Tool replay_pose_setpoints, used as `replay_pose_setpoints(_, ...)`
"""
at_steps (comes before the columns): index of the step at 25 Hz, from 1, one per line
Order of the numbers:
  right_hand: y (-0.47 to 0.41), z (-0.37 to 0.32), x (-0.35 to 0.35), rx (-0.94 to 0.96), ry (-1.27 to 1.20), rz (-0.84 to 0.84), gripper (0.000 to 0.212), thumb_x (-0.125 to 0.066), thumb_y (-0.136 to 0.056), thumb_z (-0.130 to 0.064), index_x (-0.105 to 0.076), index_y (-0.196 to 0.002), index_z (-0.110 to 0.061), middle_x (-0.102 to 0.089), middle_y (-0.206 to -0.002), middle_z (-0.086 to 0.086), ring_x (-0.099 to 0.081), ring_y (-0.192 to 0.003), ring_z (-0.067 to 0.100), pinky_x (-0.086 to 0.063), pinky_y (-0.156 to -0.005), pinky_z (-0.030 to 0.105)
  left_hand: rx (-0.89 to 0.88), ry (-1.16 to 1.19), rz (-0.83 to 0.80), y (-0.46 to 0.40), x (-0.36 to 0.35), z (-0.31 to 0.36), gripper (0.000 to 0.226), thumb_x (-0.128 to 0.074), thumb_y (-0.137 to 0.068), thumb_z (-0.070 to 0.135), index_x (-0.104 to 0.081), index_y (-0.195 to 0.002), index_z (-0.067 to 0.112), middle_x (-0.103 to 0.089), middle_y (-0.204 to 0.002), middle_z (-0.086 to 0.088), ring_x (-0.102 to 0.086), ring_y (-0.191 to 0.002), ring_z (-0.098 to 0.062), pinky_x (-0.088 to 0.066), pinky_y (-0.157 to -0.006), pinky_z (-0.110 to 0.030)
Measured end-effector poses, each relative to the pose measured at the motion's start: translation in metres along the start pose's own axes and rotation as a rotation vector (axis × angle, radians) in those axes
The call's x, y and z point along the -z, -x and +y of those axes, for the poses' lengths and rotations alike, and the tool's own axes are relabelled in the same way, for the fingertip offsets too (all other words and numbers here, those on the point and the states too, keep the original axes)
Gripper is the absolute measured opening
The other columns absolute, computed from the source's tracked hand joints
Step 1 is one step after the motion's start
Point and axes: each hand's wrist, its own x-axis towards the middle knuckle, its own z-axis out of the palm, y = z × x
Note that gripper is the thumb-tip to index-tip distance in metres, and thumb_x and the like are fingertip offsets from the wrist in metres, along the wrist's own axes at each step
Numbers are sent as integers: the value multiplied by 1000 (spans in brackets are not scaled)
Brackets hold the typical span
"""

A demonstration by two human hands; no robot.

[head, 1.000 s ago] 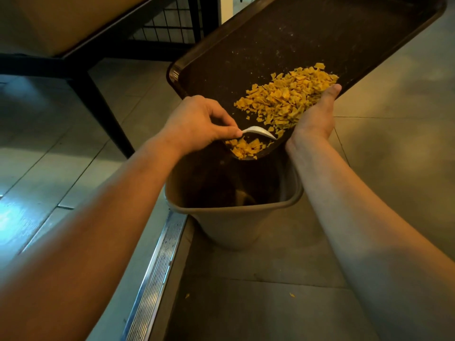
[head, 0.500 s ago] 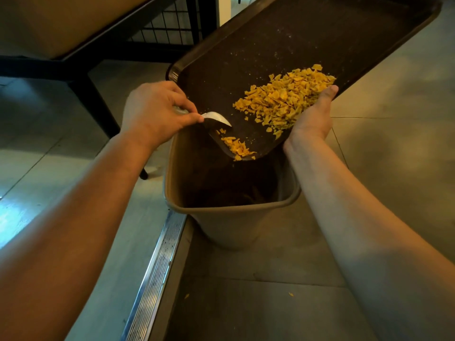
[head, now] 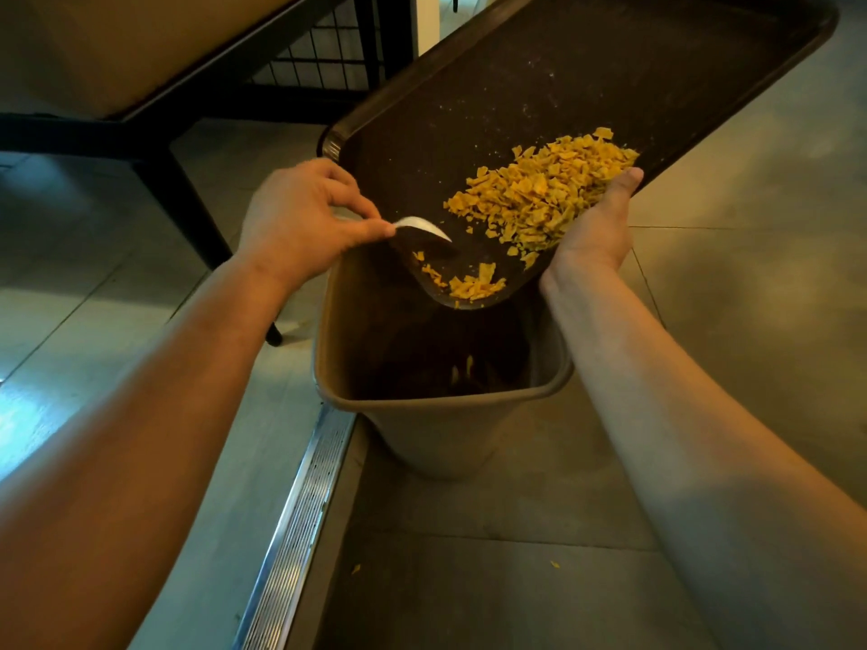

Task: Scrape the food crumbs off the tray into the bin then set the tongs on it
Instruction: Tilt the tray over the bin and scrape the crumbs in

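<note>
A dark brown tray is tilted, its near corner hanging over a tan bin on the floor. A heap of yellow crumbs lies on the tray's lower right side, and a smaller cluster sits at the lowest corner. My right hand grips the tray's right edge from beneath, thumb up along the rim. My left hand pinches white tongs, whose tip rests on the tray's left edge above the bin. Most of the tongs are hidden in my hand.
A black-framed table with a slanted leg stands at the left, a wire grid behind it. A metal floor strip runs beside the bin. A few crumbs lie on the tiled floor.
My left hand drew the tongs from the tray's lower corner back to its left edge, then shifted slightly right again. Some crumbs slid down to the lowest corner.
</note>
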Motion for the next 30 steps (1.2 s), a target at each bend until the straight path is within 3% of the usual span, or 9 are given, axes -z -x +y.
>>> replay_pose_setpoints(3,1,-1,0,0,1,6,36,-46,-95,-50,-63,-96,-19,-70,-102,4,-67,-96,23,-54,-91,42,-5,-107,26,-1,3,-7,18,-71,-75,37,-70,-91,28,-49,-108,12,-43,-111,-9,-35,-92,-32)
replay_pose_setpoints(6,1,-1,-1,3,-2,-4,35,-46,-95,-49,-63,-93,-19,-70,-103,5,-67,-97,23,-53,-91,42,-33,-54,-53,2,6,-7,14,-73,-72,34,-68,-85,31,-47,-106,13,-42,-110,-8,-36,-94,-33)
replay_pose_setpoints(11,1,-1,-1,-6,-5,-4,34,-47,-95,-50,-63,-95,-20,-70,-107,5,-67,-99,23,-53,-92,43,-20,53,-291,3,5,2,10,-74,-70,34,-65,-76,33,-48,-93,19,-43,-93,4,-31,-81,-17)
replay_pose_setpoints(16,2,-2,-1,-6,-26,-4,33,-47,-95,-48,-63,-90,-20,-70,-105,6,-67,-97,24,-54,-90,44,-17,173,-105,0,-6,16,9,-70,-78,31,-65,-86,32,-49,-104,10,-43,-98,-2,-30,-72,-9)
replay_pose_setpoints(19,4,-3,0,-10,-17,3,33,-46,-96,-47,-62,-91,-18,-70,-102,6,-68,-95,23,-55,-88,41,-77,162,-222,5,-13,22,12,-70,-79,27,-67,-90,30,-52,-101,9,-46,-94,-3,-36,-76,-11)
replay_pose_setpoints(22,5,-4,-1,1,-40,4,33,-46,-97,-45,-63,-90,-18,-69,-94,3,-68,-92,22,-57,-83,37,-68,148,-371,7,-1,18,7,-71,-78,25,-68,-82,30,-60,-93,12,-53,-91,0,-40,-83,-18)
replay_pose_setpoints(25,5,-3,-1,9,-23,9,34,-46,-96,-46,-63,-92,-18,-69,-97,4,-68,-94,22,-57,-82,36,16,142,-240,8,7,7,7,-68,-81,27,-64,-82,33,-60,-95,15,-51,-94,2,-36,-86,-20)
replay_pose_setpoints(28,3,-1,-1,24,-17,6,32,-47,-96,-47,-62,-88,-20,-70,-105,7,-67,-97,24,-55,-89,43,49,11,-31,8,8,0,8,-66,-82,33,-67,-89,29,-60,-106,9,-50,-107,-8,-37,-92,-30)
replay_pose_setpoints(30,3,0,0,33,-19,4,32,-47,-96,-47,-63,-92,-20,-70,-107,7,-67,-98,23,-54,-91,44,37,-107,15,7,11,-2,14,-65,-83,35,-69,-93,26,-60,-108,7,-52,-106,-12,-39,-93,-34)
